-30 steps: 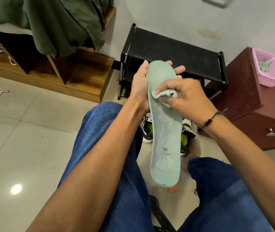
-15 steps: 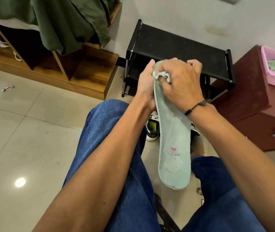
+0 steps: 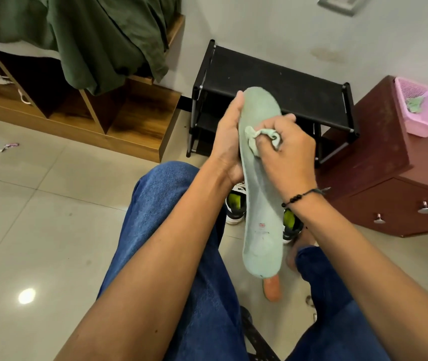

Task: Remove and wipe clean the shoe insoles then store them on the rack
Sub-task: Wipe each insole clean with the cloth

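A long pale green insole [image 3: 262, 209] stands upright between my knees, toe end up. My left hand [image 3: 227, 142] grips its upper left edge from behind. My right hand [image 3: 285, 149] pinches a small pale green cloth [image 3: 261, 136] and presses it against the insole's upper part. Behind the insole, a pair of black and white shoes [image 3: 236, 205] with bright green insides sits on the floor. The black shoe rack [image 3: 280, 84] stands against the wall beyond my hands. An orange tip [image 3: 271, 287], perhaps another insole, pokes out below the green one.
A dark red drawer cabinet [image 3: 395, 183] stands at the right with a pink basket [image 3: 421, 110] on top. A wooden shelf unit [image 3: 129, 126] draped with green fabric [image 3: 90, 37] lies at the left. The floor is pale tile [image 3: 38, 217].
My right hand with the cloth has slid back down from the insole's toe end to its upper middle. The toe end shows again above my fingers.
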`<state>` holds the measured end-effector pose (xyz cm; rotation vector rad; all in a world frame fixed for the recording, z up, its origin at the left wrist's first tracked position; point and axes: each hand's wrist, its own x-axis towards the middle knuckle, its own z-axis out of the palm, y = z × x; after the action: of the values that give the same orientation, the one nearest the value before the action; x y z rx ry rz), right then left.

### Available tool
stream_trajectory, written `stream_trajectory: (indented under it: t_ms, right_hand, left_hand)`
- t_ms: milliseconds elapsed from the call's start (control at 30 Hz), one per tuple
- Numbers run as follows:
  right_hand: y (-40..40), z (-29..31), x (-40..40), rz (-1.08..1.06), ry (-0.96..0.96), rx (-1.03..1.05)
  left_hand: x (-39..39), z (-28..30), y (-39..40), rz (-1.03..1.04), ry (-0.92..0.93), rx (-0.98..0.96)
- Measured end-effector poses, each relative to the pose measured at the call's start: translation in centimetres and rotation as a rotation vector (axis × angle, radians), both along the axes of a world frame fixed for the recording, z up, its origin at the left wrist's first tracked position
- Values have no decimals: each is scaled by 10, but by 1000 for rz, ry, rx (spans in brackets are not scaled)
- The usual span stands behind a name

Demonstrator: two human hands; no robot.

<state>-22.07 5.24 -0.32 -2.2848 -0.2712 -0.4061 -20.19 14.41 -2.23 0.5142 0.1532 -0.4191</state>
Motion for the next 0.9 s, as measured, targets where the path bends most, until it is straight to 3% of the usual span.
stream_trajectory:
  t_ms: [233, 367, 533, 733, 900]
  right_hand:
    - [-5, 11, 25, -63, -317, -348]
    - [6, 11, 36, 20, -406, -571]
    - [9, -11, 5, 183, -364, -424]
    - [-22, -6, 1, 369, -375, -490]
    - [-36, 21, 37, 152, -381, -458]
  left_hand:
    - [1, -2, 0, 32, -22, 46]
    - [0, -2, -2, 46, -23, -17]
    - [3, -6, 1, 44, 15, -110]
    - [1, -8, -4, 29, 56, -48]
    - [2, -4, -7, 57, -15, 28]
